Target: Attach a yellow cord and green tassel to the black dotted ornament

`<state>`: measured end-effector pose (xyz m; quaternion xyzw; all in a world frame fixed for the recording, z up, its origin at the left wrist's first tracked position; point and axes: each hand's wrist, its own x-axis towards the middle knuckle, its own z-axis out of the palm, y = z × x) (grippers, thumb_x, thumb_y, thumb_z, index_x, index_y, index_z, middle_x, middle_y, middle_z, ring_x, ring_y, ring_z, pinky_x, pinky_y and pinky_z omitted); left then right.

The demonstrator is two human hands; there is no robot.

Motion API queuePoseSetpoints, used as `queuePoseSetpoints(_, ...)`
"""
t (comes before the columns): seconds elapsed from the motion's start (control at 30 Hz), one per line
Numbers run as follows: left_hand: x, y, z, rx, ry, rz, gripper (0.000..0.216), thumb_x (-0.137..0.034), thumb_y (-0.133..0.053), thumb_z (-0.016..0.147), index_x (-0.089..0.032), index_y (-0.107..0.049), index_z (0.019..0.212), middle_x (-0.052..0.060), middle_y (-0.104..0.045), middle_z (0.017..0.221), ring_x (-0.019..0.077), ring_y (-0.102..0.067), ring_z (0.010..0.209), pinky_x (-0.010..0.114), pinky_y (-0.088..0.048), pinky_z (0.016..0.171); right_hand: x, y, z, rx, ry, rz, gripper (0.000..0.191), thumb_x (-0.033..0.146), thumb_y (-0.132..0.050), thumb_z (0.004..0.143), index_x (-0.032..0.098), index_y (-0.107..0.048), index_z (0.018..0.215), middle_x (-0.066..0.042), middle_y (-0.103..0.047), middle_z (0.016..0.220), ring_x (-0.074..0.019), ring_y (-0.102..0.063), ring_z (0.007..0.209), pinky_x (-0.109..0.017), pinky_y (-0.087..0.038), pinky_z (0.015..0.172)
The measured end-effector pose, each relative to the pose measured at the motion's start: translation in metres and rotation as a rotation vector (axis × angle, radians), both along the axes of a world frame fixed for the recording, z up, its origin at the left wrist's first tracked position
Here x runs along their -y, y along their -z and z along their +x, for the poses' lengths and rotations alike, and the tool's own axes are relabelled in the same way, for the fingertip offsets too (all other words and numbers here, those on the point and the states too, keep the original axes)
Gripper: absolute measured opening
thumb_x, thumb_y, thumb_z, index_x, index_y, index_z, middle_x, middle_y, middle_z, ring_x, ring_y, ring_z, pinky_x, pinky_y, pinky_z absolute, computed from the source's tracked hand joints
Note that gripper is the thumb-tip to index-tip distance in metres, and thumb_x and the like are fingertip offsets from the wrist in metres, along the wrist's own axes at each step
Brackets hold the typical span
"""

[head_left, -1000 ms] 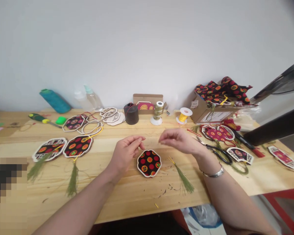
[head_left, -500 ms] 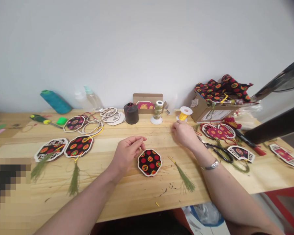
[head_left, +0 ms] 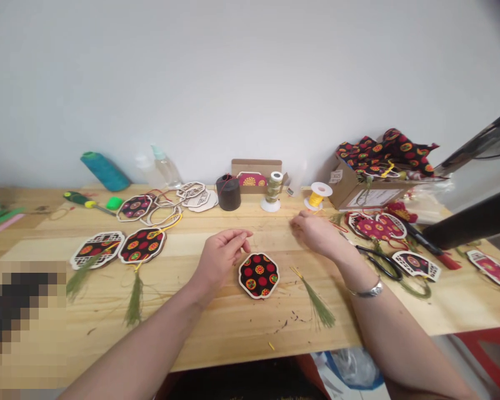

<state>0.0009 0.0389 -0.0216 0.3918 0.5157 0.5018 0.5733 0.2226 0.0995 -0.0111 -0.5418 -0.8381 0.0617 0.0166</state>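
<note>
My left hand [head_left: 224,254] hovers by the upper left edge of a scalloped ornament [head_left: 259,276], black floral fabric in a pale wooden rim. Its thumb and bent fingers are drawn together; whatever they may hold is too small to make out. My right hand [head_left: 316,233], with a bracelet at the wrist, is in front of the yellow cord spool [head_left: 316,197]. Its fingers are pinched, and their contents cannot be made out. A green tassel with a yellow tie [head_left: 316,300] lies to the right of the ornament.
Two tasselled ornaments [head_left: 142,245] lie at left, with wooden cutouts [head_left: 198,197] behind. A black thread cone [head_left: 229,193] and green cord spool [head_left: 274,189] stand by the wall. At right are scissors [head_left: 383,264], a fabric-filled box [head_left: 364,189] and a black post [head_left: 470,214].
My right hand has drawn slightly away from the yellow spool, towards me. My left hand and the ornament stay nearly in place. The camera view has shifted a little left.
</note>
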Motion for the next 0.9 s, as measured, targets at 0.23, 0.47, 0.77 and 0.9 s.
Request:
queuePoseSetpoints(0.23, 0.0, 0.003, 0.002, -0.051, 0.038, 0.003, 0.021, -0.03, -0.064, 0.07, -0.011, -0.07, 0.076, 0.0, -0.058, 0.056, 0.0036, -0.033, 0.041, 0.02, -0.021, 0.041, -0.021, 0.002, -0.001, -0.009, 0.14, 0.04, 0.021, 0.009, -0.044, 0.081, 0.008, -0.065, 0.083, -0.016, -0.066, 0.087, -0.0239, -0.063, 0.079, -0.031, -0.045, 0.068)
queuePoseSetpoints(0.47, 0.0, 0.004, 0.001, -0.119, -0.007, 0.053, 0.022, -0.03, -0.063, 0.071, -0.012, -0.071, 0.079, 0.001, -0.06, 0.058, 0.0054, -0.034, 0.042, 0.021, -0.023, 0.041, -0.037, -0.022, 0.016, -0.682, 0.348, 0.376, 0.045, 0.016, -0.049, 0.078, 0.009, -0.052, 0.122, -0.018, -0.058, 0.117, -0.0201, -0.064, 0.087, -0.03, -0.049, 0.07)
queuePoseSetpoints(0.77, -0.002, 0.004, 0.0, -0.088, -0.021, 0.034, 0.025, -0.033, -0.065, 0.071, -0.012, -0.069, 0.083, -0.002, -0.051, 0.055, 0.006, -0.039, 0.047, 0.019, -0.027, 0.044, 0.042, -0.006, 0.008, -0.372, 0.186, 0.087, 0.032, 0.037, -0.047, 0.085, 0.017, -0.061, 0.066, -0.002, -0.06, 0.058, -0.0144, -0.053, 0.054, -0.025, -0.035, 0.052)
queuePoseSetpoints(0.9, -0.001, 0.002, -0.001, -0.05, -0.034, 0.032, 0.029, -0.038, -0.065, 0.073, -0.012, -0.068, 0.085, -0.004, -0.047, 0.054, 0.0043, -0.033, 0.044, 0.018, -0.022, 0.042, 0.076, -0.002, 0.025, -0.361, 0.121, -0.017, 0.02, 0.033, -0.05, 0.085, 0.019, -0.062, 0.093, -0.004, -0.065, 0.081, -0.016, -0.058, 0.068, -0.026, -0.04, 0.061)
